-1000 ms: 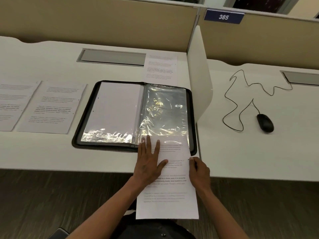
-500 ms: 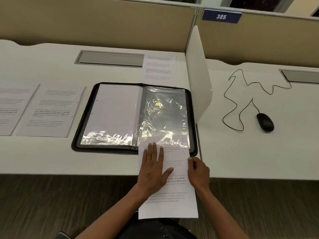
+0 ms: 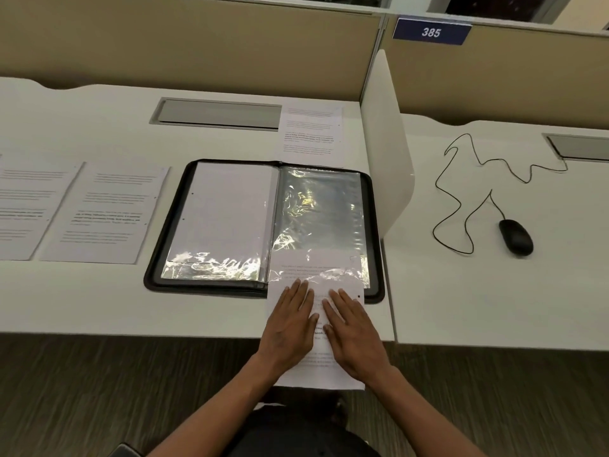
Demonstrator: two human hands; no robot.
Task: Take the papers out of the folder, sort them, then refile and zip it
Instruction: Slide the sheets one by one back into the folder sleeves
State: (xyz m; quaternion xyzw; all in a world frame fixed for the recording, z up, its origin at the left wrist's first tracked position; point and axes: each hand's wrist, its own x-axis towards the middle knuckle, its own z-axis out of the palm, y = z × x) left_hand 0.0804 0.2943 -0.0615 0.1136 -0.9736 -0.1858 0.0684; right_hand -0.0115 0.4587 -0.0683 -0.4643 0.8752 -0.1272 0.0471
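A black zip folder [image 3: 155, 258] lies open on the white desk, with clear plastic sleeves on both sides. The left sleeve [image 3: 227, 216] holds a white page. A printed sheet [image 3: 319, 377] sits partly inside the right sleeve [image 3: 323, 209]: its top end is under the plastic and its lower end hangs over the desk's front edge. My left hand [image 3: 290, 328] and my right hand [image 3: 354, 334] lie flat side by side on the sheet, fingers pointing toward the folder, just below the sleeve's opening.
Two printed sheets [image 3: 108, 212] [image 3: 23, 209] lie left of the folder, and another [image 3: 311, 133] lies behind it. A white divider [image 3: 385, 159] stands close to the folder's right edge. Beyond it sit a black mouse [image 3: 515, 237] and its looping cable [image 3: 461, 192].
The sheet has slid farther up into the right sleeve. My right hand left the sheet's right edge and now lies flat on it beside my left hand.
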